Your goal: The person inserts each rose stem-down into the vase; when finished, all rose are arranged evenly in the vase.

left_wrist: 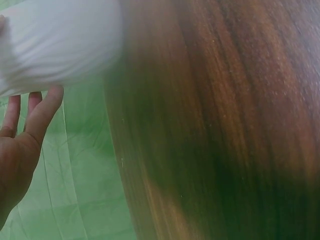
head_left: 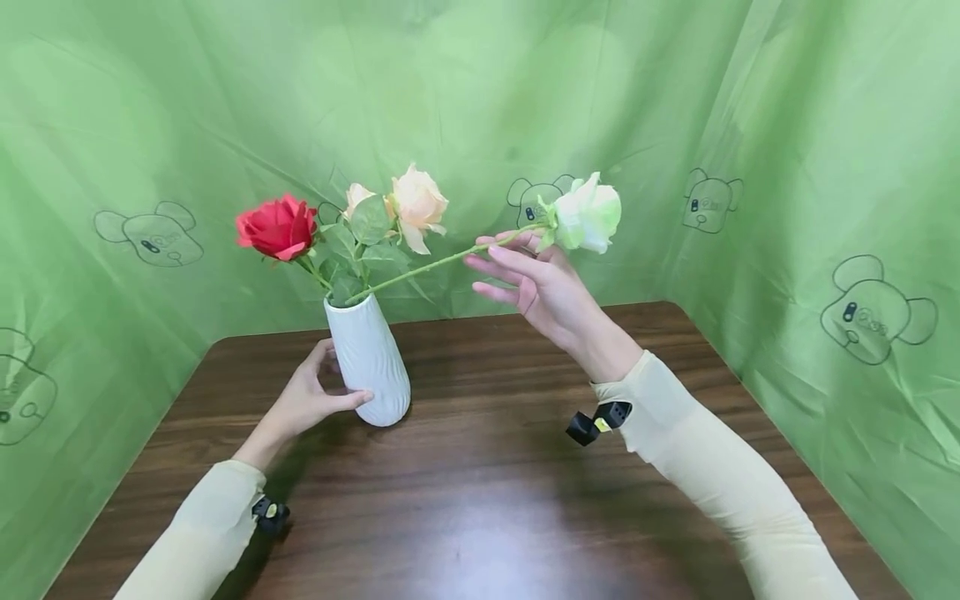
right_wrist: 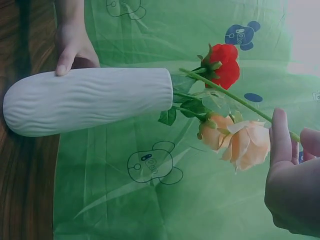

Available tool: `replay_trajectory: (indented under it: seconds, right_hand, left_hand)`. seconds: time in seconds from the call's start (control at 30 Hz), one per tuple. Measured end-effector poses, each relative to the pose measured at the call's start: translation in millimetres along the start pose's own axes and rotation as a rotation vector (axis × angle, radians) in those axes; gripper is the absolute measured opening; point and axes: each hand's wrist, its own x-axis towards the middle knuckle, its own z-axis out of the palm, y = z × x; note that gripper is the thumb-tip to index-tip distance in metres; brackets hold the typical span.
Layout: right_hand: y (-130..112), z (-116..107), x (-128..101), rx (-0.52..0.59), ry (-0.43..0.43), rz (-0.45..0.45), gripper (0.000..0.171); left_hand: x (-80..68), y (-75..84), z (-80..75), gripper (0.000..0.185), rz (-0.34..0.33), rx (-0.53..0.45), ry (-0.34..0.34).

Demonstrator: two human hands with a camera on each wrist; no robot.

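A white ribbed vase (head_left: 369,362) leans slightly on the wooden table, its mouth tipped to the left. My left hand (head_left: 318,387) grips its lower side, thumb across the front. The vase holds a red rose (head_left: 277,227) and a stem of peach roses (head_left: 418,204) with green leaves. In my right hand (head_left: 551,292), thumb and fingers pinch the stem of a white rose (head_left: 588,214) just below its bloom. The stem (right_wrist: 227,93) slants toward the vase; in the right wrist view its free end shows just outside the mouth. The left wrist view shows only part of the vase (left_wrist: 65,42).
The brown wooden table (head_left: 480,467) reaches back to a green cloth backdrop (head_left: 480,100) with printed bear outlines, which also hangs along both sides. A small black device (head_left: 600,421) sits on the right wrist and another (head_left: 270,512) on the left.
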Motion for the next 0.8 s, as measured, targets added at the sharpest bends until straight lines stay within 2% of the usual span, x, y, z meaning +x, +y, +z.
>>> replay_trajectory:
  seconds: [0.17,0.33,0.47,0.8]
  right_hand:
    - [-2,-5,-3,-0.027,0.002,-0.026,0.011]
    - [3,-4,0,-0.038,-0.022,-0.026,0.01]
    - [0,2,2,-0.09,-0.033,-0.026,0.01]
    - [-11,17,8,-0.168,-0.06,-0.03,0.008]
  left_hand:
    - [1.1,-3.9,11.7,0.084,0.011,-0.036,-0.001]
    - [-6.4,-2.7,4.3,0.084,0.009,0.001,-0.004]
    - [-8.9,0.7,-2.4,0.085,0.006,0.029,-0.012]
    - [-8.3,7.0,0.0,0.085,0.022,0.043,0.002]
